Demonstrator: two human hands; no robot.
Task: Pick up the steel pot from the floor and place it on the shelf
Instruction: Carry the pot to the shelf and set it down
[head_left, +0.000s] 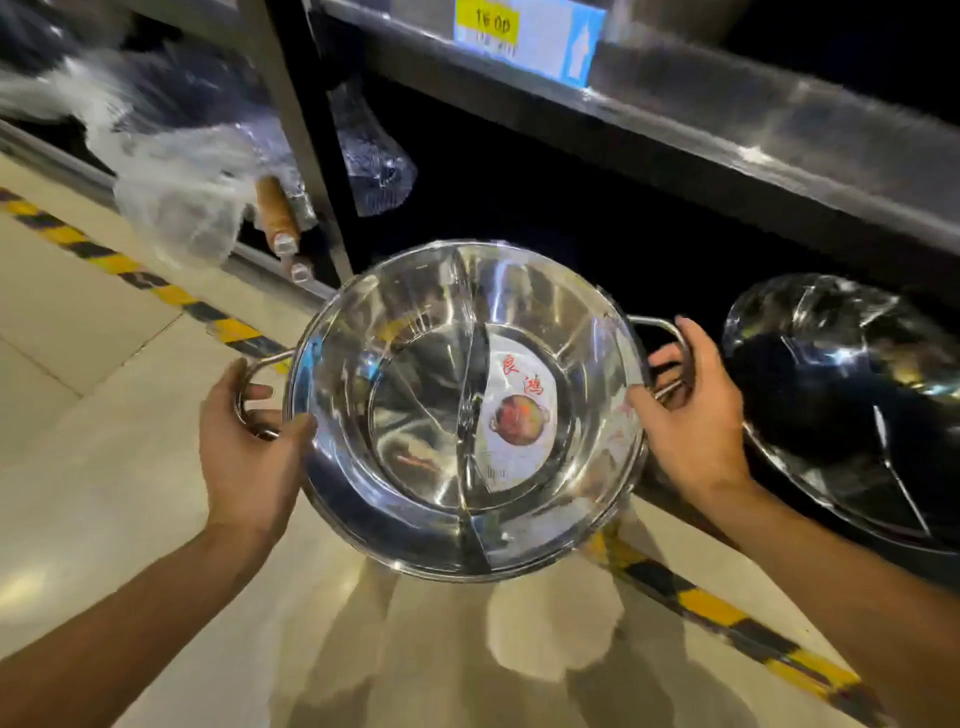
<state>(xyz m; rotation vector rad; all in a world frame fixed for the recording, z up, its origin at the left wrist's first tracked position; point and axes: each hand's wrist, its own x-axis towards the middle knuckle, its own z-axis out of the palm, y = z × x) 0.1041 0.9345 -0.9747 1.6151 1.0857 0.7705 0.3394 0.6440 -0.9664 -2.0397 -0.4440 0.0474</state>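
A shiny steel pot (415, 415) with a curved divider inside and a round white sticker on its bottom hangs in the air above the tiled floor, in front of the lowest shelf opening. My left hand (249, 447) grips its left wire handle, thumb on the rim. My right hand (691, 410) holds the right wire handle. The metal shelf (675, 124) rises behind the pot, and its low bay is dark.
A similar divided steel pot (841, 395) sits in the low shelf bay at the right. Plastic-wrapped pans with a wooden handle (275, 213) fill the bay at left. A yellow and black hazard stripe (727, 618) runs along the floor at the shelf's foot. A price label (524, 31) hangs on the upper shelf edge.
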